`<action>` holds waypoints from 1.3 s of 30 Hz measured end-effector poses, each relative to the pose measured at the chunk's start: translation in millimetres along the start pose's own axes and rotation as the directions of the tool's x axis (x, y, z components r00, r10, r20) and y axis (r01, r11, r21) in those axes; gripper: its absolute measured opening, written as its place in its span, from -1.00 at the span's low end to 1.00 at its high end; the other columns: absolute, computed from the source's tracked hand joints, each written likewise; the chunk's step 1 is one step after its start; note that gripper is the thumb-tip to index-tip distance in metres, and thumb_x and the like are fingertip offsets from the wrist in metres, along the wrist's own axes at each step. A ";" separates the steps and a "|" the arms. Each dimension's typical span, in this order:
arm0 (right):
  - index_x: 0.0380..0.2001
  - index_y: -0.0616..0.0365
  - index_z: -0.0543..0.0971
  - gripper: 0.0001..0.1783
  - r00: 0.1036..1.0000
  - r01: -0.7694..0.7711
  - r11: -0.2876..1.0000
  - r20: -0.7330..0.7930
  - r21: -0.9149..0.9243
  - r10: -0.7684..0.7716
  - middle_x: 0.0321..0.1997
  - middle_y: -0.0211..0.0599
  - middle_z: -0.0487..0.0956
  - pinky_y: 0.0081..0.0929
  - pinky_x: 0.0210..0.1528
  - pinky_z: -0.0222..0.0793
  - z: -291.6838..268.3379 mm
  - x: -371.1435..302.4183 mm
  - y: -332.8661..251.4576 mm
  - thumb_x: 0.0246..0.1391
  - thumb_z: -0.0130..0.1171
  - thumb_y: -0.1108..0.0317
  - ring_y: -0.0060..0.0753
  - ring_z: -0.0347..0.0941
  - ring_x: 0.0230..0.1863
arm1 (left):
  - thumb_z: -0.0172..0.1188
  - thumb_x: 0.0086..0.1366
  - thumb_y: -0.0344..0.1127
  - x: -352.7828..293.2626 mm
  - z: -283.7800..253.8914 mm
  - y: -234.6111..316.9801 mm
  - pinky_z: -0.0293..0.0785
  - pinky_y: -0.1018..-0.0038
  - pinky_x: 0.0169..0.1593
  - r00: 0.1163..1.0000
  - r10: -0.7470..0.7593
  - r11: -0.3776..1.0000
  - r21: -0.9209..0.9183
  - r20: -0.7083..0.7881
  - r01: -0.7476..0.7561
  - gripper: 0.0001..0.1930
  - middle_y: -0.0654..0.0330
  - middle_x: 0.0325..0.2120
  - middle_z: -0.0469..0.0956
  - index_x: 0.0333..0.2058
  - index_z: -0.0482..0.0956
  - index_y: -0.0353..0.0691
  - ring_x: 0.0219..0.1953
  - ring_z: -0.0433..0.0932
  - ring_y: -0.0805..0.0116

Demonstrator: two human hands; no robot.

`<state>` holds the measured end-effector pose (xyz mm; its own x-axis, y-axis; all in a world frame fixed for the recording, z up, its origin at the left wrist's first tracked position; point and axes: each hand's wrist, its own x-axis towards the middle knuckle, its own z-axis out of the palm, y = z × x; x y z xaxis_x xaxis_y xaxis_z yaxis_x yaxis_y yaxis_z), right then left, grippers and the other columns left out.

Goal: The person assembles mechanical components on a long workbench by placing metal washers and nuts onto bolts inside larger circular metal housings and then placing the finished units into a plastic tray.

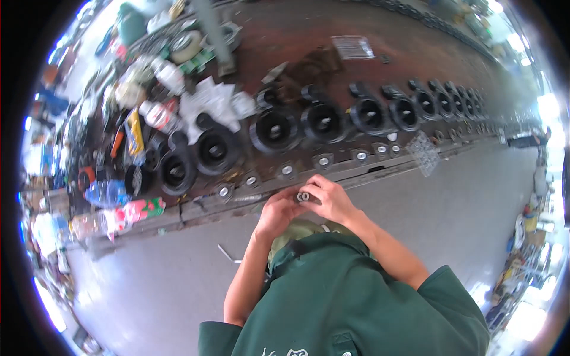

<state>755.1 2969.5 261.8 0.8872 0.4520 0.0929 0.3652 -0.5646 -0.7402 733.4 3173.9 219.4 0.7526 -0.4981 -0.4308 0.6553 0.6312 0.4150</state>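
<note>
Grey floor lies below and beyond both hands; a reddish-brown desk runs ahead of them, blurred at the far right. Observed remotely through my head view.

Condition of hands: I find the left hand and the right hand brought together, the fingertips of both pinching one small part. That part is between them, just off the near edge of the desk; the exact finger contact is partly hidden.

Risks, in my judgement: a loosened pinch could drop the part to the floor, since no desk lies directly under it. A forward sweep of either hand could knock the fittings, which sit close to the edge. Clutter left of the left hand could swallow a small piece. The bent rod on the floor, left of the left forearm, could catch a foot.

Count: parts held, one. Fittings ahead of the hands, six plainly made out, more blurring away rightward. Black housings in a row beyond them, eight distinct, others merging at the far right. Left of the left hand: blue bottle, one; pink-labelled bottle, one; yellow tube, one. Right of and beyond the right hand: clear sheet, one. Bent rods, one.
</note>
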 end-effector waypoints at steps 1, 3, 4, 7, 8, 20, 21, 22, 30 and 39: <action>-0.11 0.06 0.65 -0.63 0.999 -0.008 1.000 -0.032 -0.013 0.008 -0.16 -0.28 0.56 -0.23 -0.17 0.57 -21.0 -13.7 13.2 -0.02 0.45 0.29 -0.11 0.60 -0.21 | -0.16 0.35 -0.58 12.6 24.5 -8.6 0.51 0.18 0.25 0.999 0.000 0.999 0.038 0.042 -0.002 -0.51 -0.03 0.08 0.54 0.25 0.36 -0.45 0.10 0.59 0.12; -0.13 0.09 0.64 -0.65 0.996 0.011 0.997 -0.091 -0.077 -0.018 -0.16 -0.28 0.57 -0.24 -0.18 0.56 -63.4 -44.2 43.6 -0.01 0.44 0.30 -0.11 0.59 -0.18 | -0.17 0.28 -0.65 45.3 64.6 -37.5 0.50 0.17 0.28 0.993 -0.032 0.995 0.094 0.111 0.022 -0.41 -0.07 0.13 0.50 0.32 0.28 -0.45 0.14 0.57 0.11; -0.13 0.10 0.63 -0.65 0.996 0.013 0.996 -0.089 -0.092 -0.021 -0.16 -0.28 0.57 -0.24 -0.18 0.56 -82.2 -60.4 61.7 -0.01 0.44 0.29 -0.11 0.59 -0.18 | -0.17 0.26 -0.67 63.9 80.3 -56.9 0.50 0.16 0.28 0.994 -0.051 0.989 0.140 0.092 0.038 -0.40 -0.06 0.10 0.51 0.32 0.24 -0.45 0.14 0.57 0.10; -0.17 0.12 0.64 -0.67 0.991 -0.071 0.990 -0.119 -0.121 0.057 -0.19 -0.27 0.57 -0.23 -0.19 0.56 -145.1 -114.8 115.0 0.00 0.44 0.27 -0.09 0.59 -0.19 | -0.15 0.27 -0.69 123.2 119.1 -126.9 0.49 0.14 0.30 0.977 -0.123 0.987 0.127 0.175 0.102 -0.45 -0.04 0.07 0.52 0.27 0.25 -0.42 0.14 0.56 0.10; -0.19 0.12 0.64 -0.68 0.984 -0.110 0.990 -0.149 -0.089 0.096 -0.20 -0.26 0.57 -0.23 -0.19 0.56 -167.0 -132.7 131.0 0.00 0.44 0.27 -0.09 0.59 -0.20 | -0.15 0.28 -0.69 144.5 140.1 -149.0 0.48 0.13 0.30 0.970 -0.155 0.984 0.117 0.189 0.134 -0.47 -0.04 0.07 0.52 0.26 0.26 -0.42 0.15 0.56 0.11; -0.23 0.23 0.70 -0.66 0.591 -0.612 0.786 -0.611 0.086 0.527 -0.32 -0.16 0.68 -0.31 -0.20 0.57 -388.6 -227.4 386.3 0.00 0.46 0.22 -0.25 0.66 -0.33 | -0.05 0.38 -0.63 331.5 312.9 -268.5 0.46 0.12 0.36 0.957 -0.258 0.943 0.249 0.135 0.219 -0.63 -0.27 0.09 0.51 0.15 0.31 -0.54 0.20 0.54 -0.13; -0.24 0.21 0.70 -0.66 0.608 -0.623 0.781 -0.599 0.047 0.521 -0.31 -0.18 0.64 -0.24 -0.20 0.57 -401.3 -227.1 407.3 -0.01 0.45 0.20 -0.13 0.65 -0.33 | -0.03 0.40 -0.61 348.0 316.5 -274.7 0.50 0.16 0.33 0.959 -0.253 0.935 0.287 0.131 0.208 -0.64 -0.23 0.07 0.52 0.14 0.33 -0.54 0.17 0.57 -0.08; -0.22 0.19 0.70 -0.66 0.638 -0.629 0.777 -0.579 -0.012 0.508 -0.28 -0.18 0.63 -0.22 -0.20 0.57 -411.4 -224.0 426.0 0.00 0.44 0.20 -0.11 0.64 -0.31 | -0.02 0.40 -0.60 364.1 320.1 -281.5 0.51 0.18 0.31 0.961 -0.256 0.928 0.304 0.103 0.215 -0.65 -0.21 0.06 0.53 0.14 0.34 -0.54 0.14 0.58 -0.05; -0.19 0.11 0.62 -0.69 0.857 -0.508 0.799 -0.277 -0.322 0.434 -0.23 -0.16 0.52 -0.06 -0.09 0.52 -452.0 -190.3 517.2 0.07 0.38 0.18 0.06 0.57 -0.14 | 0.03 0.39 -0.63 447.9 343.4 -337.2 0.62 0.18 0.20 0.975 -0.213 0.905 0.362 -0.064 0.222 -0.67 -0.10 -0.04 0.59 0.11 0.40 -0.55 0.01 0.66 0.05; -0.17 0.18 0.62 -0.59 0.803 -0.521 0.853 -0.357 -0.033 0.477 -0.20 -0.20 0.64 -0.22 -0.22 0.55 -507.9 -222.2 569.0 -0.04 0.50 0.21 -0.14 0.63 -0.29 | 0.13 0.48 -0.36 475.1 386.1 -359.1 0.71 0.44 -0.34 0.940 -0.040 0.885 0.425 -0.340 0.192 -0.73 0.04 -0.28 0.67 -0.02 0.56 -0.49 -0.34 0.72 0.26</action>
<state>909.1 2197.1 158.3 0.9874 -0.1527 -0.0405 -0.1414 -0.7400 -0.6576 880.8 2481.1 175.1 0.6584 -0.2912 -0.6940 0.7518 0.2103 0.6250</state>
